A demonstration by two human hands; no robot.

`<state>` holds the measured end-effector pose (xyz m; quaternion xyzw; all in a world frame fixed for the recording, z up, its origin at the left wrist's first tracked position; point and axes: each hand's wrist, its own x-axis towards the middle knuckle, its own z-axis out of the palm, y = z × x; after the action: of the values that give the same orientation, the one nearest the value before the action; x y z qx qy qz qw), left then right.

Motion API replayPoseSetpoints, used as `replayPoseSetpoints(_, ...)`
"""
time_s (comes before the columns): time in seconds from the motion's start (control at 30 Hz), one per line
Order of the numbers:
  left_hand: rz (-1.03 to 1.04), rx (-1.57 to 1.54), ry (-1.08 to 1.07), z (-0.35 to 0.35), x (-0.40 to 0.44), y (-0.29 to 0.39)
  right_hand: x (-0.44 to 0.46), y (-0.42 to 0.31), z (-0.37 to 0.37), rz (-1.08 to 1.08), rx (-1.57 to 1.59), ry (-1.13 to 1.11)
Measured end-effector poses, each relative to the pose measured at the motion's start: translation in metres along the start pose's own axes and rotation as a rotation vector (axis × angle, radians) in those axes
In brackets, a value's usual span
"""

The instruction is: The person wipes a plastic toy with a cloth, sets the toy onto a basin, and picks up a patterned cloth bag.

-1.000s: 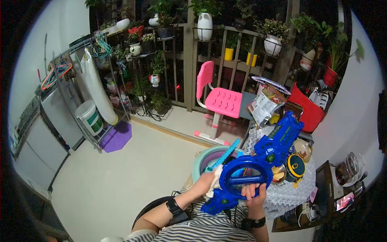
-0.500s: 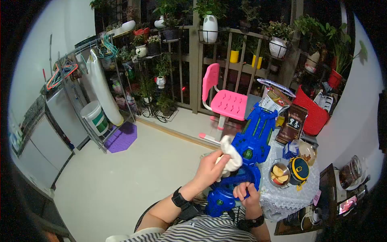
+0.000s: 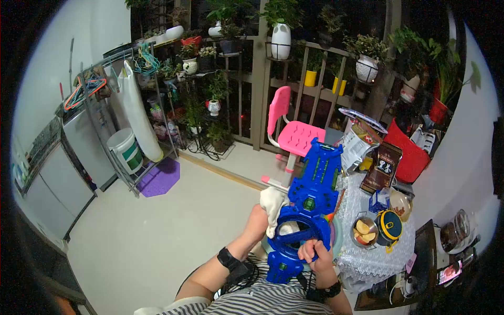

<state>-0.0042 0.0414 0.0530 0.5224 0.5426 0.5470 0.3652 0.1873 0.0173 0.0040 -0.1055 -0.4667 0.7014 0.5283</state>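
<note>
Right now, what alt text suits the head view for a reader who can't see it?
A person's left hand holds a white cloth beside a blue toy, whose ring the right hand grips. To the right, a lace-covered table bears a bowl of cut fruit; beyond stands a pink chair.

I count one left hand and one right hand, two in all, with two dark wristbands on me. Before me I have one blue plastic frame and one white cloth. Round about I number one pink chair, one white bucket, one purple mat, one red basket, two bright yellow pots, one brown bag, one steel bowl, one yellow-rimmed round container, one lit phone and one lace tablecloth
</note>
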Motion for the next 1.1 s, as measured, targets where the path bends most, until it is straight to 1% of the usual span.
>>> replayPoseSetpoints(0.03,-0.040,-0.254,0.042,0.004,0.000,-0.008,0.000,0.003,-0.008,-0.011,0.005,-0.021)
replayPoseSetpoints(0.07,-0.042,-0.253,0.044,0.006,-0.004,-0.014,-0.001,0.006,-0.013,-0.020,0.010,-0.041)
replayPoseSetpoints(0.1,-0.042,-0.262,0.028,0.007,-0.008,-0.018,-0.003,0.008,-0.016,-0.015,0.033,0.027)
replayPoseSetpoints(0.13,-0.041,-0.272,0.012,0.008,-0.012,-0.016,-0.003,0.006,-0.014,-0.015,0.031,0.026)
replayPoseSetpoints(0.17,-0.098,-0.332,-0.046,0.011,-0.010,-0.033,-0.004,0.002,-0.011,-0.021,0.035,0.072)
replayPoseSetpoints(0.2,-0.098,-0.335,-0.045,0.014,-0.012,-0.044,-0.004,-0.002,-0.010,-0.027,0.039,0.116)
replayPoseSetpoints(0.23,-0.119,-0.398,-0.141,0.017,-0.013,-0.050,-0.004,-0.002,-0.020,-0.043,0.009,0.008)
replayPoseSetpoints(0.27,-0.139,-0.458,-0.239,0.020,-0.014,-0.061,-0.006,-0.003,-0.022,-0.045,0.006,0.005)
replayPoseSetpoints(0.3,-0.143,-0.394,-0.343,0.021,-0.010,-0.093,-0.007,-0.004,-0.024,-0.065,0.033,0.049)
replayPoseSetpoints(0.33,-0.141,-0.395,-0.343,0.023,-0.008,-0.093,-0.009,-0.006,-0.025,-0.084,0.061,0.095)
replayPoseSetpoints(0.37,0.047,-0.210,-0.391,0.026,-0.008,-0.093,-0.011,-0.008,-0.027,-0.101,0.071,0.076)
replayPoseSetpoints(0.4,0.039,-0.246,-0.438,0.025,-0.013,-0.092,-0.013,-0.009,-0.027,-0.100,0.070,0.076)
replayPoseSetpoints(0.43,0.029,-0.282,-0.485,0.022,-0.019,-0.078,-0.015,-0.010,-0.027,-0.073,0.102,0.119)
replayPoseSetpoints(0.47,0.030,-0.283,-0.485,0.021,-0.026,-0.061,-0.016,-0.012,-0.026,-0.046,0.134,0.161)
replayPoseSetpoints(0.53,-0.052,-0.382,-0.429,0.021,-0.033,-0.043,-0.016,-0.014,-0.021,-0.038,0.074,0.182)
replayPoseSetpoints(0.57,-0.052,-0.381,-0.430,0.025,-0.035,-0.046,-0.015,-0.014,-0.019,-0.078,0.051,0.116)
replayPoseSetpoints(0.6,0.076,-0.357,-0.327,0.033,-0.037,-0.052,-0.014,-0.014,-0.019,-0.120,0.028,0.049)
replayPoseSetpoints(0.67,0.211,-0.329,-0.224,0.042,-0.037,-0.066,-0.014,-0.013,-0.021,-0.139,0.020,0.019)
replayPoseSetpoints(0.7,0.245,-0.294,-0.151,0.046,-0.038,-0.074,-0.014,-0.013,-0.019,-0.150,0.011,0.023)
replayPoseSetpoints(0.77,0.274,-0.257,-0.073,0.046,-0.039,-0.072,-0.017,-0.013,-0.016,-0.157,0.004,0.026)
replayPoseSetpoints(0.83,0.331,-0.187,-0.094,0.045,-0.038,-0.071,-0.020,-0.014,-0.014,-0.156,-0.034,0.099)
replayPoseSetpoints(0.9,0.382,-0.088,-0.087,0.047,-0.034,-0.085,-0.021,-0.014,-0.012,-0.169,-0.042,0.115)
replayPoseSetpoints(0.97,0.414,-0.014,-0.072,0.045,-0.033,-0.084,-0.022,-0.018,-0.009,-0.182,-0.053,0.131)
replayPoseSetpoints(1.0,0.506,0.110,-0.051,0.041,-0.033,-0.082,-0.021,-0.021,-0.006,-0.184,-0.241,0.258)
replayPoseSetpoints(1.03,0.549,0.175,-0.038,0.038,-0.034,-0.081,-0.020,-0.024,-0.003,-0.183,-0.428,0.382)
replayPoseSetpoints(1.1,0.617,0.280,-0.026,0.034,-0.034,-0.082,-0.014,-0.035,0.007,-0.198,-0.418,0.414)
